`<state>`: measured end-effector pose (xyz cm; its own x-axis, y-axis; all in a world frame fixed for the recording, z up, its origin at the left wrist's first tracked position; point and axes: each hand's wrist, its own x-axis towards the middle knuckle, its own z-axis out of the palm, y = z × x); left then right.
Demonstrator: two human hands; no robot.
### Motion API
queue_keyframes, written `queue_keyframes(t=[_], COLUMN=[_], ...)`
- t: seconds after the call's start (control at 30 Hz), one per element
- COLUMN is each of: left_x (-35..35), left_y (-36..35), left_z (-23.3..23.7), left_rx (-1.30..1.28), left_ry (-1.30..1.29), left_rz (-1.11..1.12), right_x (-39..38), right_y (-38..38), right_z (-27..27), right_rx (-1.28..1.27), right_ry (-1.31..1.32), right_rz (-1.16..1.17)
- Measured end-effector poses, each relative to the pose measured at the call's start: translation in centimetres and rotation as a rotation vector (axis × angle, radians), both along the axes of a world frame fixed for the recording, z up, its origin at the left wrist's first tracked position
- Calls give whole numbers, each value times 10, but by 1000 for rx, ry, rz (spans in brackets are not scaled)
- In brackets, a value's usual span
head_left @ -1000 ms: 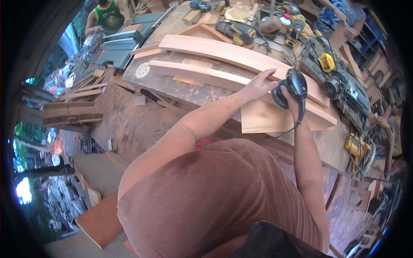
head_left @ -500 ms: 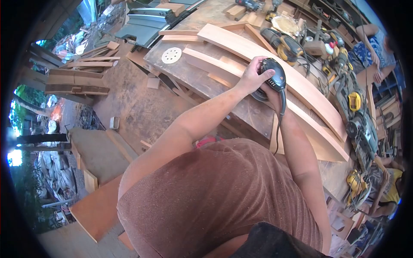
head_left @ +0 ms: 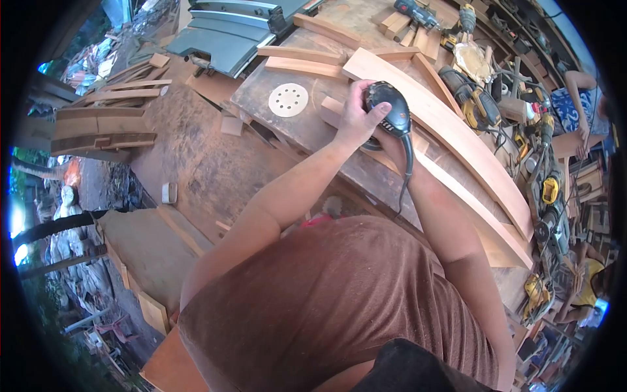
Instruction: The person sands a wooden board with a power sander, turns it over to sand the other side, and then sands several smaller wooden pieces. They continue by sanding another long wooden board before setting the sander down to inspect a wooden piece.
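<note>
A black corded sander [head_left: 394,103] is held between both hands above a curved wooden board [head_left: 330,110] near the bench's front edge. My left hand [head_left: 360,117] wraps its left side, with the thumb on top of the housing. Below the sander is my right hand [head_left: 390,147], gripping its near side; most of those fingers are hidden. The cord [head_left: 408,163] hangs down toward my body. Farther back, a second, wider curved board [head_left: 450,124] lies alongside. A round perforated sanding disc [head_left: 288,100] rests on the bench to the left.
On the workbench [head_left: 261,98] are wood strips [head_left: 307,67]. Yellow-and-black power tools [head_left: 480,111] and cables crowd the right side. A grey table-saw top [head_left: 225,39] stands at the back left. Other people [head_left: 578,111] are at the far right.
The sander, with both hands on it, has moved left along the curved board toward its left end. The camera view has shifted too, so the bench appears farther right.
</note>
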<state>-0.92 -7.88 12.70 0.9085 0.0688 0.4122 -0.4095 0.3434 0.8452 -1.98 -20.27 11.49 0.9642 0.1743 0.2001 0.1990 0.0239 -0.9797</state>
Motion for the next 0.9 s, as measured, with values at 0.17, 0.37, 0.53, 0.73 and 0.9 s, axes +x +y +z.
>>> queue_keyframes(t=[0.17, 0.37, 0.53, 0.73, 0.9], left_x=[5, 30, 159, 224, 242], left_y=[29, 41, 143, 196, 198], left_z=[-4, -18, -56, -50, -42], left_rx=[-46, 90, 1096, 1969, 1931], left_ry=[27, -11, -12, 7, 143], left_rz=[5, -143, 290, 42, -245], right_x=[6, -9, -59, -108, -137], right_y=[27, -6, -61, -130, -163], right_z=[11, 4, 32, 18, 16], right_rx=[-58, -131, -168, -318, -345], right_ry=[40, 62, 130, 192, 233], right_rz=[15, -114, -293, -587, -780])
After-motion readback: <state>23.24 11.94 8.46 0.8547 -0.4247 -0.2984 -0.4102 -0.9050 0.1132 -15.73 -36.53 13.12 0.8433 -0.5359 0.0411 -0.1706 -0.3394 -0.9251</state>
